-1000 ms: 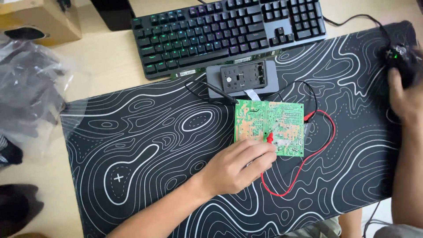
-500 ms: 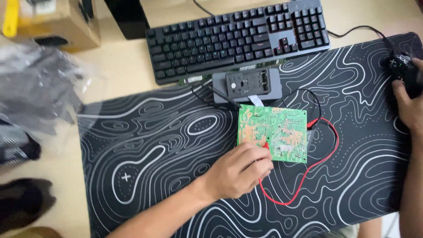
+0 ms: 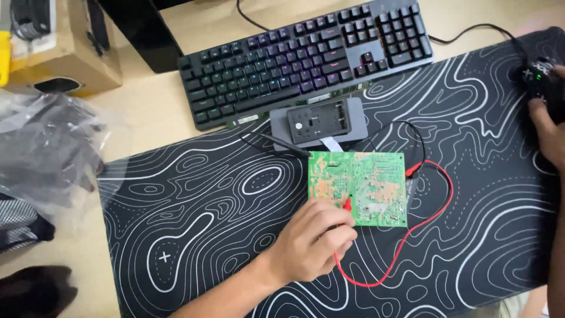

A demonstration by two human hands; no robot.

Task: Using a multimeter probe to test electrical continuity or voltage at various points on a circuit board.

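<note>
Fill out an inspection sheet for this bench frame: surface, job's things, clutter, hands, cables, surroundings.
Surface: black desk mat with white contour lines on a pale desk.
Job's things: green circuit board flat on the mat; red probe tip on it; grey meter just behind.
Clutter: clear plastic bag, cardboard box, at left.
Hands: left hand pinches the red probe; right hand rests on a black device.
Cables: red lead loops right of the board; black lead arcs above.
Surroundings: backlit keyboard behind the mat.
</note>
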